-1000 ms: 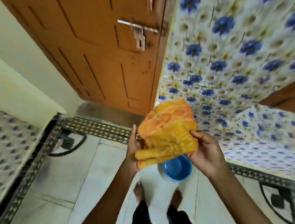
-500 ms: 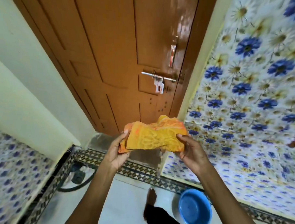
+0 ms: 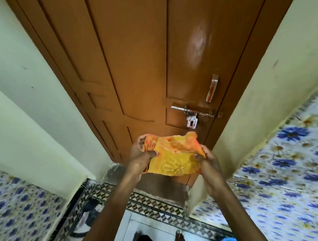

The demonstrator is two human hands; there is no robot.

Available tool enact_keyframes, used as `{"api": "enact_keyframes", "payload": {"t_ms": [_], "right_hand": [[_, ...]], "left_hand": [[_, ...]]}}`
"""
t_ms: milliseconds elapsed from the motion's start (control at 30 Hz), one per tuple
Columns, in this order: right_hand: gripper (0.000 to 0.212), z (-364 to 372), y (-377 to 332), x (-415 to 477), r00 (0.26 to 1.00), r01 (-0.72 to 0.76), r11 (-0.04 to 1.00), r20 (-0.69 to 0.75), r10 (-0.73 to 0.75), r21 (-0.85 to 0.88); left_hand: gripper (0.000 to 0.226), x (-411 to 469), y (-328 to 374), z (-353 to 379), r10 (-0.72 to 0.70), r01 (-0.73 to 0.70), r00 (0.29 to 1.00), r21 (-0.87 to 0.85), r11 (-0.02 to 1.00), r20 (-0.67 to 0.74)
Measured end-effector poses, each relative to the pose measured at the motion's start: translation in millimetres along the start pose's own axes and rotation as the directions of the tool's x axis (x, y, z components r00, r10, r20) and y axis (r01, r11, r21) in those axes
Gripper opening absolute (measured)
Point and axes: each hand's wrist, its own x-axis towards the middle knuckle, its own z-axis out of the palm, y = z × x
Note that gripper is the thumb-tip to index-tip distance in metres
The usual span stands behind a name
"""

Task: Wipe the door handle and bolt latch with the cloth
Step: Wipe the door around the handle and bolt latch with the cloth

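The bolt latch [image 3: 192,111] served as the landmark: a bright metal rod lying horizontally across the right edge of the glossy brown door [image 3: 131,64], with a small hasp plate hanging from its middle. Straight above its right end stood the door handle [image 3: 212,88], a narrow upright metal pull, long axis vertical, with what looked like a reddish streak or reflection on it, though the view was too soft to be sure. Below the latch and a little to its left, the person held the cloth [image 3: 174,158] stretched between both hands, clear of the door hardware. The left hand [image 3: 141,153] had its fingers clenched around a bunched corner of the cloth; the right hand [image 3: 208,159] pinched the opposite edge between thumb and fingers. The cloth was a soft yellow-orange towel with a woven pattern, limp and crumpled along its top. So the latch lay up and slightly right of the fingers, and the right hand was the nearer one to both latch and handle. My judgement: wiping had not begun, and the coming move called for raising the cloth toward the rod and stroking along its horizontal length.
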Motion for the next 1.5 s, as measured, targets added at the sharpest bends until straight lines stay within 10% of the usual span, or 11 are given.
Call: {"api": "enact_keyframes", "payload": {"t_ms": [100,367,567,700,767,867,1067,1300,1433,1500], "right_hand": [[0.033,45,-8,12,0.990,-0.002,0.994,0.139,0.018,-0.113],[0.042,88,-12,44,0.960,-0.281,0.766,0.155,0.235,0.578],[0.075,92,2,47,0.962,-0.252,0.613,0.122,0.246,0.749],[0.065,95,10,39,0.982,-0.176,0.562,0.107,0.155,0.808],[0.053,100,10,34,0.983,-0.180,0.600,0.117,0.143,0.779],[0.046,103,10,28,0.973,-0.220,0.668,0.107,0.207,0.711],[0.055,94,5,33,0.944,-0.257,0.576,0.072,0.323,0.776],[0.048,75,-9,35,0.978,-0.168,0.554,0.066,0.199,0.816],[0.044,61,-32,48,0.972,0.101,0.647,-0.212,0.097,0.756],[0.033,55,-53,53,0.889,0.364,0.704,-0.453,-0.067,0.610]], "left_hand": [[0.033,15,21,15,-0.019,0.025,0.988,-0.040,0.999,0.152],[0.055,53,82,-11,-0.036,0.171,0.859,-0.220,0.960,0.510],[0.016,99,88,-55,0.157,-0.184,0.937,0.059,0.981,0.311],[0.028,103,79,-50,-0.291,0.201,0.787,0.220,0.954,0.544],[0.029,102,77,-40,-0.292,0.253,0.762,0.150,0.956,0.578],[0.041,102,75,-27,-0.099,0.059,0.825,0.089,0.994,0.556],[0.049,102,82,-11,0.135,-0.222,0.684,0.029,0.975,0.716],[0.053,128,95,12,0.085,-0.170,0.662,0.038,0.985,0.745],[0.043,144,116,36,0.251,-0.385,0.705,0.061,0.921,0.664],[0.045,155,134,45,0.523,-0.696,0.656,0.167,0.699,0.545]]}}
